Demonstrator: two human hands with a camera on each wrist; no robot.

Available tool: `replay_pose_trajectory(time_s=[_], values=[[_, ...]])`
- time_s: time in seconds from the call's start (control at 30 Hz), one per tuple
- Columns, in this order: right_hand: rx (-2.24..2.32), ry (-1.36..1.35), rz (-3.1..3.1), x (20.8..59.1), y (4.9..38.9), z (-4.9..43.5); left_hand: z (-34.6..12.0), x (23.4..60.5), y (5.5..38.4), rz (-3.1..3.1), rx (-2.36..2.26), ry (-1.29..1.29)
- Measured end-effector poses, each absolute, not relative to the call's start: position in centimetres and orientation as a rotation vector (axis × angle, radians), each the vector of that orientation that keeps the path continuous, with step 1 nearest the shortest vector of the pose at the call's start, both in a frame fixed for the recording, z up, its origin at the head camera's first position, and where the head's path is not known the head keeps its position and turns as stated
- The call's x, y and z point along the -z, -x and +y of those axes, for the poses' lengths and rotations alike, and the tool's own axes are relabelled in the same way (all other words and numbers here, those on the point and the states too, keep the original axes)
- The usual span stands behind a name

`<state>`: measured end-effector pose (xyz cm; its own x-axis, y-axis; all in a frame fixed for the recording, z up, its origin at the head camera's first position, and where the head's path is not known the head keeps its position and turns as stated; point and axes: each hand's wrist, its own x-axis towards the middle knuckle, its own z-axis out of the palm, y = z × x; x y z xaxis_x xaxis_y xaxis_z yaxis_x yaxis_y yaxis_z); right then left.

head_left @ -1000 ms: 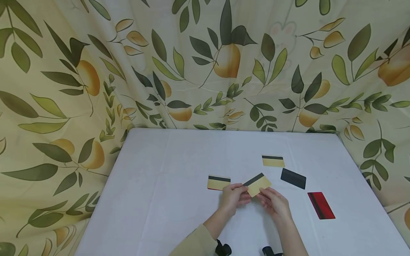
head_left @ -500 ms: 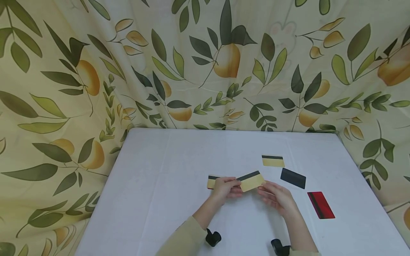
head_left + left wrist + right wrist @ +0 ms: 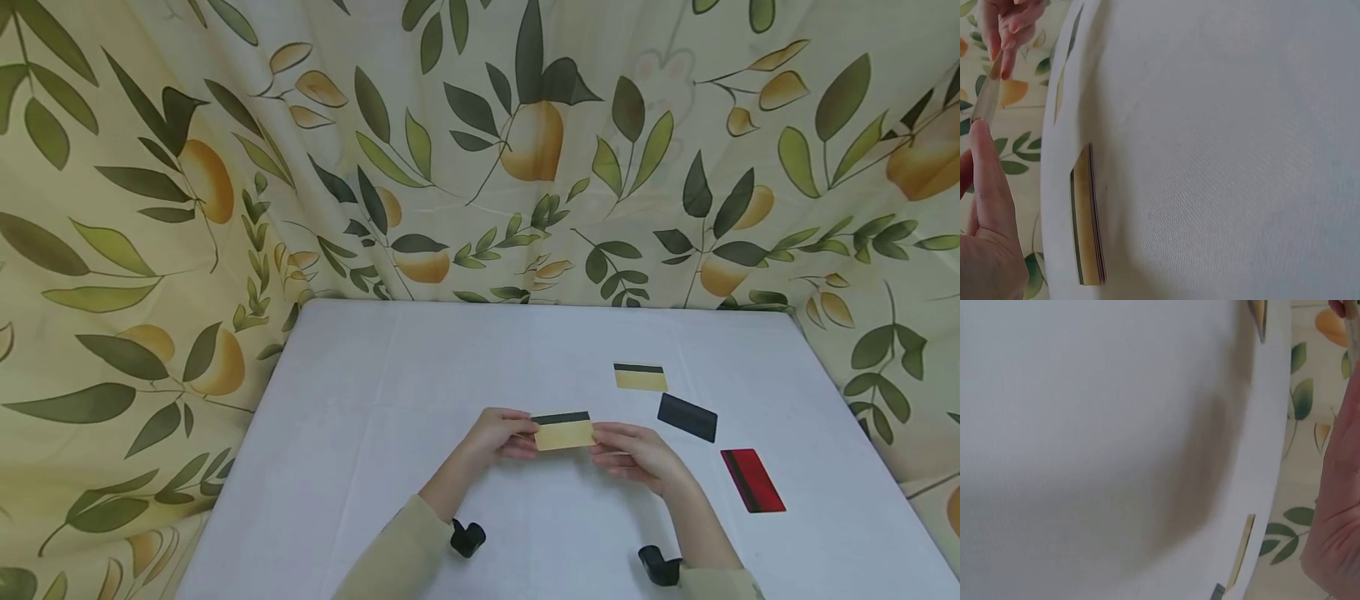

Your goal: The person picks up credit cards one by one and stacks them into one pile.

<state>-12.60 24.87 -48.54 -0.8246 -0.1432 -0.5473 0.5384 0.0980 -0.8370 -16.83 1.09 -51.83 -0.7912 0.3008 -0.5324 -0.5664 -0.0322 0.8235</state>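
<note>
A yellow card with a dark stripe along its top (image 3: 564,432) is held level above the table. My left hand (image 3: 491,437) pinches its left end, and the fingers of my right hand (image 3: 637,454) pinch the right end. In the left wrist view the held card (image 3: 988,94) appears nearly edge-on, stretched between both hands. Below my left hand (image 3: 991,219) lies a small stack of cards (image 3: 1088,219) with a yellow one on top; the hand hides that stack in the head view.
On the white table (image 3: 375,400), to the right, lie a yellow striped card (image 3: 641,377), a black card (image 3: 687,417) and a red card with a dark stripe (image 3: 753,481). A leaf-and-fruit patterned curtain (image 3: 480,167) hangs behind. Black wrist devices (image 3: 468,540) sit at both wrists.
The held card has moved left and turned from tilted to nearly level. My left hand has moved left with it, now covering the card stack.
</note>
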Motion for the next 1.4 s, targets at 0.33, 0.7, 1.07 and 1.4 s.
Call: replay_pose_trajectory(time_s=[0.33,0.7,1.07,1.4], values=[[1.737,-0.391,1.913,49.3,12.8,23.2,-0.5,52.0,17.1,1.653,-1.852,0.236],[1.770,-0.483,1.908,49.9,12.7,21.5,-1.2,52.5,16.9,1.690,-1.887,0.282],[1.873,-0.606,1.831,50.6,12.8,20.2,-2.3,52.7,15.6,1.694,-1.980,0.285],[1.907,-0.671,1.830,52.0,12.9,18.3,-2.8,54.0,15.4,1.753,-1.978,0.332]])
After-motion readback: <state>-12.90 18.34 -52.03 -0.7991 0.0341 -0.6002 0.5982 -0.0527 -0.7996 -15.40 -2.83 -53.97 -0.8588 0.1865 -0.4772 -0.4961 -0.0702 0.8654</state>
